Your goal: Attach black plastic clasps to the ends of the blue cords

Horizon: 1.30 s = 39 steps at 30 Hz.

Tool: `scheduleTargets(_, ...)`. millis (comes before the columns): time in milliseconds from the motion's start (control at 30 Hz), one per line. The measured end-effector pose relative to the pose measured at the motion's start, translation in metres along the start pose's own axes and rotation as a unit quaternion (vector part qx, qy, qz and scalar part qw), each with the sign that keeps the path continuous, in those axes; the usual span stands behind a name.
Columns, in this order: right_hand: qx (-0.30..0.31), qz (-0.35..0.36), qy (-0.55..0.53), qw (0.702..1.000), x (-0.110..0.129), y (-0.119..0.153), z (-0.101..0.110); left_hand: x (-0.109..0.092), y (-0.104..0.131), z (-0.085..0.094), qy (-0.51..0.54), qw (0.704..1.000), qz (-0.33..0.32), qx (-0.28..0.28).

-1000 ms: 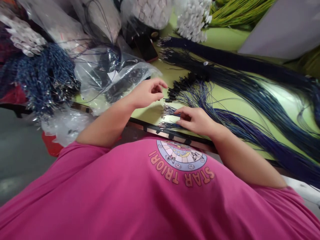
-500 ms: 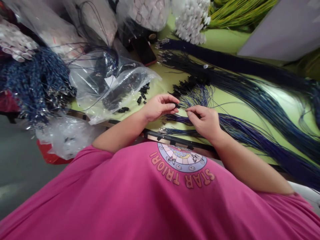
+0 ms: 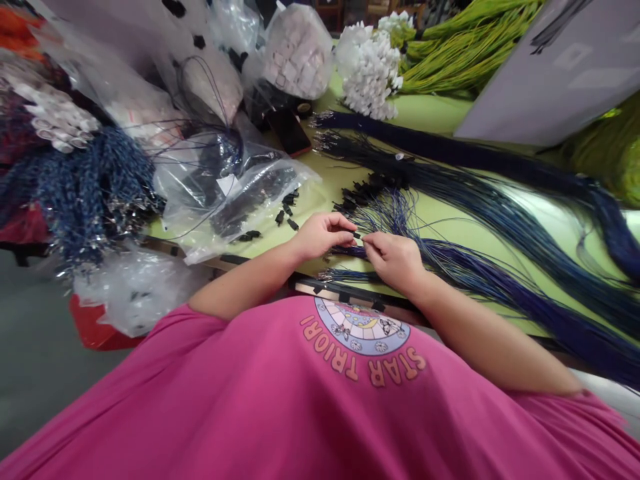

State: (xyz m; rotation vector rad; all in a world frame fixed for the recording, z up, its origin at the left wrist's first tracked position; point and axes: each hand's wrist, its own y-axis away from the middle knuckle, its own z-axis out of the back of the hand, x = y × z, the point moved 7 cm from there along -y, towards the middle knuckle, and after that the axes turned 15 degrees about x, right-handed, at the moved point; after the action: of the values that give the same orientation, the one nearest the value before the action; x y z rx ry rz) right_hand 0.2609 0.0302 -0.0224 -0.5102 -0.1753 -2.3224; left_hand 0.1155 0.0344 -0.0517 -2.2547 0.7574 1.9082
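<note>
My left hand (image 3: 327, 237) pinches a small black connector housing (image 3: 357, 235) between thumb and fingertips. Just to its right, my right hand (image 3: 395, 260) is closed, thumb against forefinger, on what looks like the end of a thin wire; the tip is mostly hidden by the fingers. The hands almost touch above the front of the green table. Behind them lie a pile of black connectors (image 3: 367, 191) and a fan of thin blue-purple wires (image 3: 395, 210). A purple-blue wire bundle (image 3: 480, 270) runs off to the right from beneath my right hand.
Loose black connectors (image 3: 286, 212) lie left of my hands, beside a clear plastic bag (image 3: 240, 190). Dark wire bundles (image 3: 450, 143) cross the table (image 3: 425, 107) at the back. A phone (image 3: 289, 131), white connectors (image 3: 369, 70) and yellow-green wires (image 3: 465, 53) are further off.
My right hand has moved left, closer to my left hand, and its fingers are more tightly closed. The camera view has tilted up slightly, so the table appears lower.
</note>
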Motion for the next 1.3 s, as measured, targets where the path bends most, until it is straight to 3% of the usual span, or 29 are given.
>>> scheduleTargets(167,0.025,-0.001,-0.031,0.999,0.0,-0.003,-0.006,0.0,-0.001,-0.002,-0.031,0.999,0.012,0.012)
scheduleTargets(233,0.024,0.003,-0.114,0.993,-0.006,-0.006,-0.005,-0.003,0.0,0.001,-0.04,0.999,0.009,0.01)
scheduleTargets(333,0.035,-0.007,-0.28,0.959,-0.021,-0.013,-0.007,-0.01,0.003,0.013,-0.06,0.998,-0.014,0.003)
scheduleTargets(400,0.035,-0.021,-0.319,0.947,-0.03,-0.018,-0.008,-0.014,0.005,0.022,-0.076,0.997,-0.033,-0.003)
scheduleTargets(500,0.039,-0.012,-0.218,0.975,-0.031,-0.021,-0.009,-0.018,0.006,0.027,-0.1,0.994,-0.037,0.004)
scheduleTargets(567,0.072,0.022,-0.117,0.99,-0.022,-0.022,-0.014,-0.017,0.006,0.023,-0.116,0.993,-0.009,0.028)
scheduleTargets(667,0.128,0.057,-0.04,0.989,-0.011,-0.021,-0.022,-0.013,0.007,0.013,-0.127,0.989,0.034,0.065)
scheduleTargets(833,0.158,0.044,-0.08,0.983,-0.015,-0.021,-0.022,-0.015,0.007,0.013,-0.11,0.991,0.012,0.078)
scheduleTargets(967,0.137,0.032,-0.103,0.985,-0.019,-0.021,-0.017,-0.014,0.006,0.012,-0.108,0.988,-0.002,0.114)
scheduleTargets(1167,0.133,0.059,-0.088,0.985,-0.011,-0.018,-0.019,-0.015,0.007,0.008,-0.117,0.985,-0.003,0.125)
scheduleTargets(1300,0.106,0.037,-0.122,0.986,-0.017,-0.019,-0.016,-0.015,0.008,0.009,-0.116,0.985,-0.002,0.127)
